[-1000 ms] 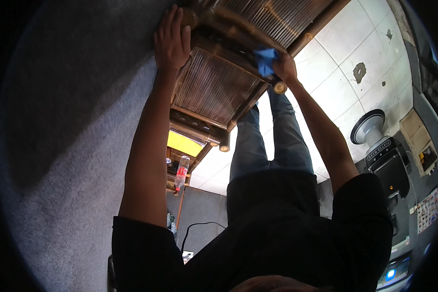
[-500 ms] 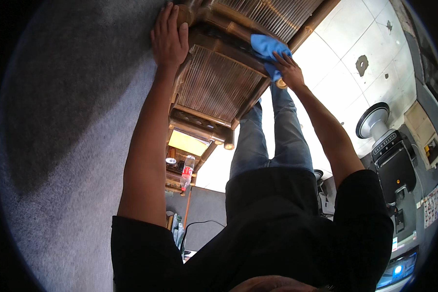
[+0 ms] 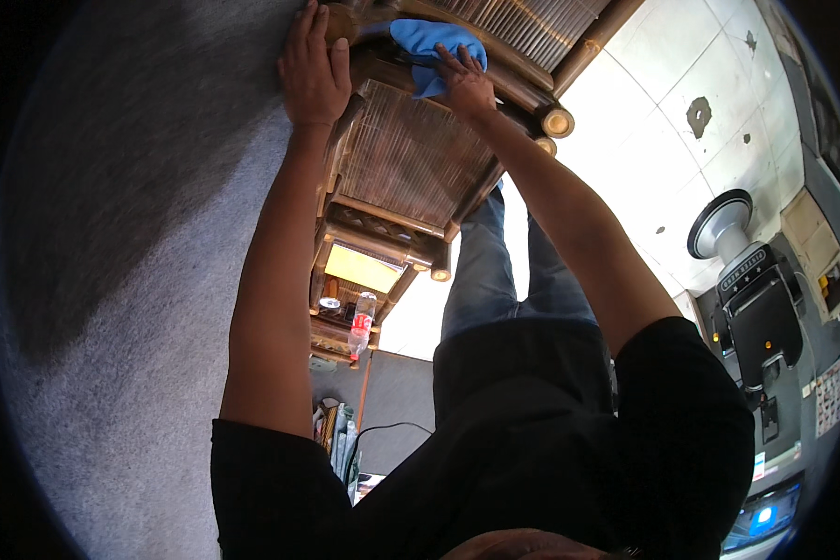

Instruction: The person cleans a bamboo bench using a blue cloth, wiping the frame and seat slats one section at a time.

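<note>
The right hand (image 3: pixel 467 86), fingers gripping the blue cloth (image 3: pixel 429 37), has slid from the right end of the bamboo rail (image 3: pixel 523 90) toward its left, nearer the unclenched left hand (image 3: pixel 315 79), suggesting a lengthwise wipe.

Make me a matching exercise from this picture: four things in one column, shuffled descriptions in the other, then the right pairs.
Things:
1. cloth
2. left hand
3. bottle
4. pedestal chair

Descriptions:
A. clear, with a red label
B. bare, beside the grey surface
C. black seat, round base, at the picture's right
D. blue, under the fingers of the right hand

Pairs: 1-D, 2-B, 3-A, 4-C
</note>
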`<state>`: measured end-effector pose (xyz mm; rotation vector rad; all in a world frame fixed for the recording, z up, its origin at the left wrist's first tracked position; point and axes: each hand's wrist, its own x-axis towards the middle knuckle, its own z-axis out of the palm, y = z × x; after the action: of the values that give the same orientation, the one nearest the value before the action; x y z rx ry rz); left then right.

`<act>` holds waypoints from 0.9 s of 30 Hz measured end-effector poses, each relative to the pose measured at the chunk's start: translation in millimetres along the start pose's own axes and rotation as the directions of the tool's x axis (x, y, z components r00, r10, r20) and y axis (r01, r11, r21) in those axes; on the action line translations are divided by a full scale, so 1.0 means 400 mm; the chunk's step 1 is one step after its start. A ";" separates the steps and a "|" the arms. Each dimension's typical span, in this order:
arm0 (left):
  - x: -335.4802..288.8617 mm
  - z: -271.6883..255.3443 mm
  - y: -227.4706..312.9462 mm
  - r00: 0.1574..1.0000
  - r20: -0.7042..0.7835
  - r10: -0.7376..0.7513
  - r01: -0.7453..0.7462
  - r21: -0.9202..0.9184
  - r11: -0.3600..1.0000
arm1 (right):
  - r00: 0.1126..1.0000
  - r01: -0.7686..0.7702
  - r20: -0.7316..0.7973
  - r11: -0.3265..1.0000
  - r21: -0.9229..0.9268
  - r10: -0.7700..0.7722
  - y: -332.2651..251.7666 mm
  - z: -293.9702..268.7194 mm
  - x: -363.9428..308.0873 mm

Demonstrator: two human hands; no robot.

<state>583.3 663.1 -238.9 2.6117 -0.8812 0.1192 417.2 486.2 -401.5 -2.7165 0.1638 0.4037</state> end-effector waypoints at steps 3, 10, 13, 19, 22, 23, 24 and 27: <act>-0.029 -0.017 -0.016 1.000 0.011 -0.019 0.018 0.051 0.999 | 0.960 0.150 0.228 0.986 0.070 -0.162 0.076 -0.036 -0.094; -0.039 -0.052 -0.033 0.999 0.023 -0.031 0.029 0.089 0.996 | 0.986 -0.143 0.137 0.903 0.405 0.095 0.350 -0.097 -0.270; -0.040 -0.048 -0.030 1.000 0.019 -0.020 0.019 0.032 0.999 | 0.794 -0.598 0.292 0.600 0.531 0.533 0.367 -0.038 -0.186; -0.019 -0.021 -0.014 0.999 0.036 -0.010 0.009 0.023 1.000 | 0.855 -0.501 0.326 0.804 0.319 0.404 0.116 0.058 0.138; -0.016 -0.008 -0.035 0.999 0.037 -0.018 0.018 -0.012 1.000 | 0.909 -0.381 0.358 0.775 0.504 0.214 -0.017 0.005 0.272; -0.012 -0.005 -0.031 0.998 0.049 -0.027 0.028 -0.012 1.000 | 0.925 -0.337 0.337 0.788 0.516 0.175 -0.009 0.007 0.276; -0.010 -0.004 -0.026 0.998 0.060 -0.035 0.035 -0.014 0.999 | 0.939 -0.293 0.315 0.797 0.528 0.136 -0.002 0.008 0.281; 0.010 0.006 -0.017 0.999 0.045 -0.006 0.007 -0.011 1.000 | 0.965 -0.213 0.234 0.877 0.430 0.119 0.063 0.009 0.220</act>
<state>590.3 664.8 -242.5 2.6157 -0.8864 0.0533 495.8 459.2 -440.1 -2.1924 0.3879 0.6043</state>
